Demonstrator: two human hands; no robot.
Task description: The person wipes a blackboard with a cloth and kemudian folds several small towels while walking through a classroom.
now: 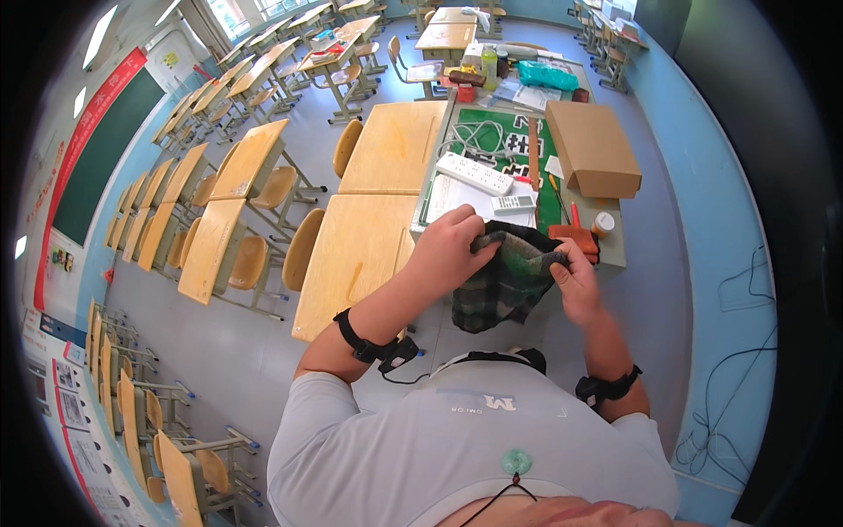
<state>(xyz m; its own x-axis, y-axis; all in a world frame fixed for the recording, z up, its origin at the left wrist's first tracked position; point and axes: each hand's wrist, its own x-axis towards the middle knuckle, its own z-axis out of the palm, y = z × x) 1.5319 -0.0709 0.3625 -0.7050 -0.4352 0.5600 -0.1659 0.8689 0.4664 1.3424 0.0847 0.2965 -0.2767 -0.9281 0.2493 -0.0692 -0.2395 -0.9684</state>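
Between my two hands hangs a dark green and black plaid cloth item (504,290), its opening edge spread apart. My left hand (454,244) pinches the edge's left side between thumb and fingers. At the right side of the same edge, my right hand (577,280) grips it. The cloth hangs in front of the near end of a cluttered desk. Just beyond my hands lie a white power strip (475,173), a white remote control (514,204) and papers. An orange-brown pouch (574,241) sits close to my right hand.
A cardboard box (593,148), a white jar (602,224), a screwdriver (558,196), a wooden ruler (533,165) and a coiled cable (481,137) are on the desk. Wooden school desks (359,257) adjoin its left side. Loose cables (710,421) run along the right wall.
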